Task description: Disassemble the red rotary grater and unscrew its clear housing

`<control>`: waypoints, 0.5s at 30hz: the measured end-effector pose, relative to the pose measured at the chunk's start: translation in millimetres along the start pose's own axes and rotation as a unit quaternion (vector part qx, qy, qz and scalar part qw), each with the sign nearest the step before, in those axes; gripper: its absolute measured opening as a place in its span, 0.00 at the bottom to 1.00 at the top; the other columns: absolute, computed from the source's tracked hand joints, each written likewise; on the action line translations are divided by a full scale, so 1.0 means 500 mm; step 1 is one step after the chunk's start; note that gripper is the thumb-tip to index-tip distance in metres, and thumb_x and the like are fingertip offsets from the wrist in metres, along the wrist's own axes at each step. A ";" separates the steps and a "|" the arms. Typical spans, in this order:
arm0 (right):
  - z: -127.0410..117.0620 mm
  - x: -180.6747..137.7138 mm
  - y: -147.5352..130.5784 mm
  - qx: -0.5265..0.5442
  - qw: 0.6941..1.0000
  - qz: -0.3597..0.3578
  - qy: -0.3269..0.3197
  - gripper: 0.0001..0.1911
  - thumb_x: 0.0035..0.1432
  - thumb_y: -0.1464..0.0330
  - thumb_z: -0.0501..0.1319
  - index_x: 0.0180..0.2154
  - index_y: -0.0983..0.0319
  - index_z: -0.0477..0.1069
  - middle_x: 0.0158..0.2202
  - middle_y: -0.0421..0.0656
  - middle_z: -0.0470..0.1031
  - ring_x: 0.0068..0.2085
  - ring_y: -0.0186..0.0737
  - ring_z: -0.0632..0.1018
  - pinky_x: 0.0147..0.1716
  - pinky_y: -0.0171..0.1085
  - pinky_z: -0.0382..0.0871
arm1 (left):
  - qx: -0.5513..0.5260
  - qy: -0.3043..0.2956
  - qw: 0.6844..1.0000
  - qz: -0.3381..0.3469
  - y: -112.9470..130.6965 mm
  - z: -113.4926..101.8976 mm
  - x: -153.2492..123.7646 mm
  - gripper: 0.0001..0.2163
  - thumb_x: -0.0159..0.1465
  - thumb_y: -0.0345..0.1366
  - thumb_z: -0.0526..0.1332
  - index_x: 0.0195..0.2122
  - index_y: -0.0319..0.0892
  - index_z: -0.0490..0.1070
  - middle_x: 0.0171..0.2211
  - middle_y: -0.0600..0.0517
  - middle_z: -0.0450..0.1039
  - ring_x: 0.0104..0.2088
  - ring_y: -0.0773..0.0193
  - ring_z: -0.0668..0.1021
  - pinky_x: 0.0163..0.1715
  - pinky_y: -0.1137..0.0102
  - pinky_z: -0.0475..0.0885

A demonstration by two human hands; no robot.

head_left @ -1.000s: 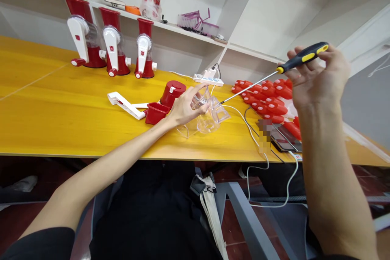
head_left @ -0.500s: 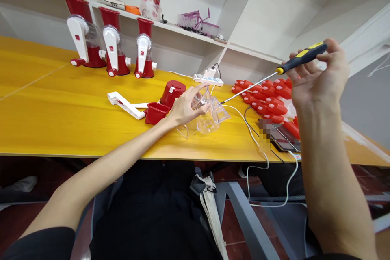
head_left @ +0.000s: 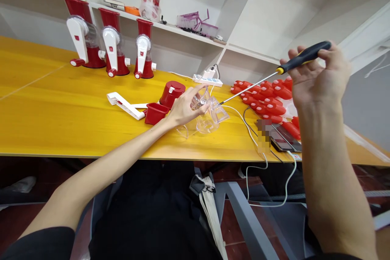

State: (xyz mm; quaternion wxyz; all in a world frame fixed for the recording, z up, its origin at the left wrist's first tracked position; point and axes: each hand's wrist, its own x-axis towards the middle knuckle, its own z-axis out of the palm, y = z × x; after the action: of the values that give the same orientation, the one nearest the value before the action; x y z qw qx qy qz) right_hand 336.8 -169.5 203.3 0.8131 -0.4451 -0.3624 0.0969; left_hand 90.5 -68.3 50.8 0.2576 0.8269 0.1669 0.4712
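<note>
My left hand [head_left: 185, 108] grips a clear plastic housing [head_left: 207, 115] that rests on the yellow table [head_left: 61, 109]. In my right hand [head_left: 317, 79], raised at the right, is a long screwdriver [head_left: 274, 74] with a black and yellow handle, held by the fingertips. The screwdriver's tip meets the right side of the clear housing. Just left of my left hand lie a red cup-shaped part [head_left: 156, 113], a red cylinder [head_left: 172, 93] and a white crank handle [head_left: 124, 105].
Three assembled red and white hand-crank machines [head_left: 111, 46] stand at the table's back. A pile of red parts [head_left: 268, 97] lies at right, with a phone [head_left: 284, 138], white cables [head_left: 252, 130] and a power strip [head_left: 207, 79]. Shelves hold odd items.
My right hand's fingers have turned the screwdriver handle slightly. The left hand and the housing have stayed in place.
</note>
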 end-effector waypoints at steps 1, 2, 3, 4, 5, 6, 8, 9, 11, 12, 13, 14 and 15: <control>0.002 -0.006 -0.001 -0.001 1.000 0.006 -0.008 0.11 0.61 0.73 0.43 0.41 0.62 0.60 0.39 0.42 0.73 0.41 0.33 0.81 0.40 0.39 0.80 | 0.003 0.000 1.000 -0.001 -0.001 0.000 0.000 0.28 0.63 0.56 0.56 0.62 0.52 0.63 0.55 0.48 0.73 0.48 0.51 0.78 0.49 0.53 0.75; 0.002 -0.011 -0.001 -0.005 1.000 0.010 -0.016 0.10 0.61 0.71 0.43 0.40 0.62 0.60 0.42 0.44 0.74 0.42 0.34 0.81 0.38 0.38 0.80 | 0.005 -0.001 1.000 -0.002 -0.001 0.000 -0.001 0.29 0.63 0.57 0.56 0.63 0.52 0.62 0.55 0.48 0.73 0.49 0.51 0.78 0.48 0.53 0.75; 0.003 -0.016 -0.002 -0.013 1.000 0.012 -0.022 0.09 0.62 0.69 0.44 0.40 0.63 0.60 0.43 0.45 0.74 0.42 0.36 0.82 0.34 0.38 0.79 | 0.007 -0.002 1.000 -0.002 -0.002 0.000 -0.001 0.29 0.63 0.57 0.56 0.63 0.52 0.62 0.55 0.48 0.72 0.50 0.50 0.78 0.48 0.53 0.75; 0.003 -0.019 -0.002 -0.024 0.999 0.009 -0.026 0.08 0.62 0.67 0.46 0.41 0.62 0.60 0.43 0.46 0.74 0.39 0.38 0.82 0.28 0.36 0.77 | 0.008 -0.003 1.000 -0.002 -0.002 0.000 -0.001 0.29 0.63 0.57 0.56 0.63 0.52 0.62 0.55 0.48 0.72 0.50 0.50 0.78 0.48 0.53 0.75; 0.002 -0.022 -0.002 -0.036 0.999 0.004 -0.029 0.09 0.61 0.65 0.50 0.42 0.61 0.59 0.40 0.45 0.75 0.36 0.39 0.82 0.23 0.34 0.74 | 0.008 -0.005 1.000 0.000 -0.002 0.000 -0.001 0.29 0.63 0.57 0.56 0.63 0.53 0.62 0.55 0.48 0.72 0.50 0.50 0.78 0.48 0.53 0.76; 0.000 -0.024 -0.003 -0.047 0.998 -0.002 -0.031 0.11 0.59 0.65 0.54 0.44 0.60 0.59 0.37 0.43 0.75 0.32 0.38 0.81 0.19 0.31 0.70 | 0.007 -0.006 1.000 0.001 -0.002 -0.001 -0.001 0.28 0.63 0.56 0.56 0.63 0.53 0.62 0.55 0.48 0.72 0.50 0.50 0.78 0.48 0.53 0.76; -0.003 -0.025 -0.003 -0.062 0.997 -0.014 -0.034 0.15 0.55 0.67 0.59 0.44 0.59 0.61 0.31 0.38 0.72 0.28 0.34 0.78 0.16 0.28 0.66 | 0.003 -0.006 1.000 0.003 0.000 -0.002 -0.001 0.28 0.63 0.55 0.56 0.63 0.53 0.62 0.55 0.48 0.72 0.49 0.51 0.78 0.48 0.53 0.75; -0.004 -0.026 -0.004 -0.066 0.997 -0.017 -0.034 0.15 0.53 0.68 0.60 0.43 0.59 0.62 0.29 0.36 0.69 0.26 0.32 0.77 0.16 0.27 0.67 | 0.000 -0.005 1.000 0.002 0.001 -0.002 -0.001 0.28 0.63 0.55 0.57 0.62 0.53 0.62 0.55 0.48 0.72 0.48 0.52 0.78 0.48 0.53 0.75; -0.005 -0.026 -0.005 -0.069 0.997 -0.018 -0.034 0.13 0.49 0.70 0.59 0.39 0.60 0.64 0.27 0.35 0.65 0.26 0.30 0.77 0.17 0.28 0.70 | -0.008 -0.001 1.000 0.000 0.003 -0.003 -0.001 0.28 0.62 0.55 0.57 0.62 0.52 0.63 0.55 0.48 0.73 0.48 0.52 0.78 0.50 0.52 0.75; -0.005 -0.026 -0.006 -0.069 0.997 -0.018 -0.035 0.12 0.48 0.69 0.59 0.37 0.61 0.64 0.26 0.35 0.64 0.27 0.31 0.77 0.18 0.28 0.71 | -0.013 0.000 1.000 -0.001 0.004 -0.004 0.000 0.28 0.62 0.55 0.58 0.62 0.51 0.64 0.54 0.48 0.73 0.48 0.52 0.78 0.50 0.52 0.74; -0.003 -0.026 -0.007 -0.069 0.997 -0.018 -0.037 0.11 0.46 0.69 0.58 0.36 0.61 0.63 0.26 0.35 0.64 0.27 0.31 0.78 0.18 0.28 0.71 | -0.016 0.001 1.000 -0.001 0.005 -0.004 0.000 0.28 0.61 0.54 0.58 0.61 0.51 0.64 0.54 0.48 0.73 0.48 0.52 0.78 0.51 0.51 0.74; -0.001 -0.026 -0.007 -0.068 0.997 -0.021 -0.038 0.11 0.45 0.69 0.57 0.35 0.62 0.62 0.25 0.36 0.64 0.28 0.32 0.78 0.17 0.28 0.71 | -0.018 0.001 1.000 -0.001 0.005 -0.004 0.000 0.29 0.61 0.54 0.58 0.61 0.51 0.64 0.54 0.48 0.73 0.48 0.52 0.78 0.51 0.51 0.74; 0.002 -0.027 -0.007 -0.065 0.997 -0.026 -0.036 0.11 0.45 0.70 0.55 0.35 0.62 0.61 0.26 0.36 0.65 0.28 0.33 0.78 0.17 0.27 0.70 | -0.018 0.001 1.000 -0.001 0.005 -0.004 0.000 0.28 0.61 0.54 0.58 0.61 0.51 0.64 0.54 0.48 0.73 0.47 0.52 0.78 0.51 0.51 0.74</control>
State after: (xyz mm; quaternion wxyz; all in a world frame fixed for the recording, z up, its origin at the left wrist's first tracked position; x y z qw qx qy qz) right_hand 326.0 -177.5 199.8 0.7708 -0.4839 -0.4087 0.0682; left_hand 89.0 -69.8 53.2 0.2726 0.8213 0.1592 0.4751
